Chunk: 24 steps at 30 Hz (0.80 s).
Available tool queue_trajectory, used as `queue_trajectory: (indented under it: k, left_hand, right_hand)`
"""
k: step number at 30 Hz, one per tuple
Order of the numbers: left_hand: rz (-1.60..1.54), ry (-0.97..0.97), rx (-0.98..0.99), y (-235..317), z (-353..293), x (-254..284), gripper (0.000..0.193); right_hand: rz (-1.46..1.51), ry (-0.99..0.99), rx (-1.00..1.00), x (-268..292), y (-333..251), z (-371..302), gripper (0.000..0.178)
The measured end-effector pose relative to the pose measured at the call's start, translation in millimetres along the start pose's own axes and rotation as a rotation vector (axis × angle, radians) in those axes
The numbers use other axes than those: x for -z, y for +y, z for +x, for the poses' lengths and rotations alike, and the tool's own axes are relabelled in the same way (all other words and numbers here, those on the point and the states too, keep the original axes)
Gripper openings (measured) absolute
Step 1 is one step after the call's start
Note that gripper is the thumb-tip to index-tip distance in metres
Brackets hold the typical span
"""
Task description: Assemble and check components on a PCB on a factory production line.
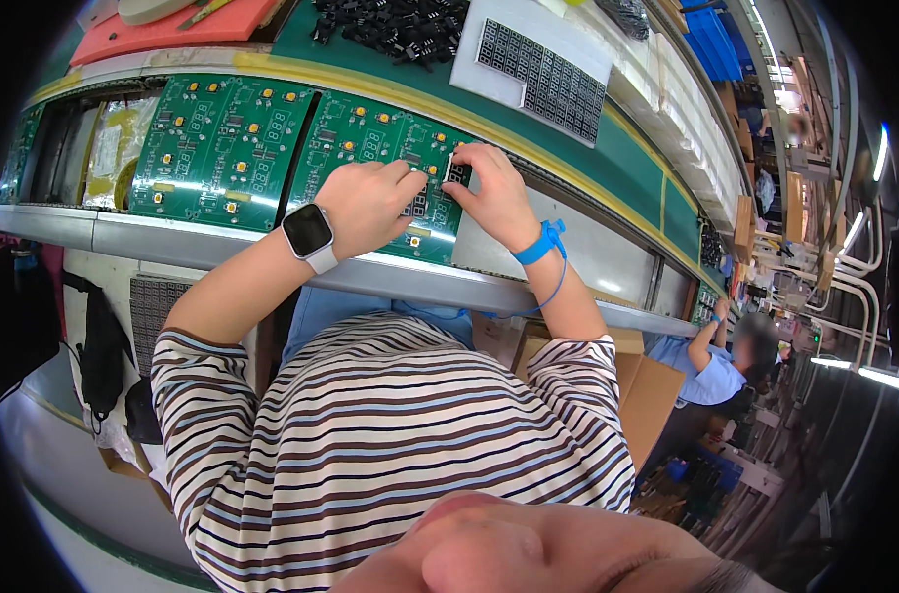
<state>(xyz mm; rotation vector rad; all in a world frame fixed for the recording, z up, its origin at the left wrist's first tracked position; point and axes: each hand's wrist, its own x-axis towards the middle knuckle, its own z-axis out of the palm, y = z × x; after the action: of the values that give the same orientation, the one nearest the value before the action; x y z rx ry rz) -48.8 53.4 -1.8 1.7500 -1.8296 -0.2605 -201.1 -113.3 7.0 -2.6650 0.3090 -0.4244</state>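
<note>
Factory line: long green conveyor bench (608,148) with yellow edge stripe and a metal front rail (173,242). Blue crates (716,44) on the far side. Cardboard box (647,385) below. Strip lights (855,368) glowing far right, another seated worker (711,371) further down.
</note>
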Motion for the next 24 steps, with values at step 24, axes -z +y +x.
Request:
queue_trajectory:
  k: [24]
  left_hand:
    - [0.027,0.031,0.011,-4.0,2.7,-1.8,0.038]
  right_hand:
    - [0.004,-0.032,-0.004,5.6,2.3,-0.2,0.03]
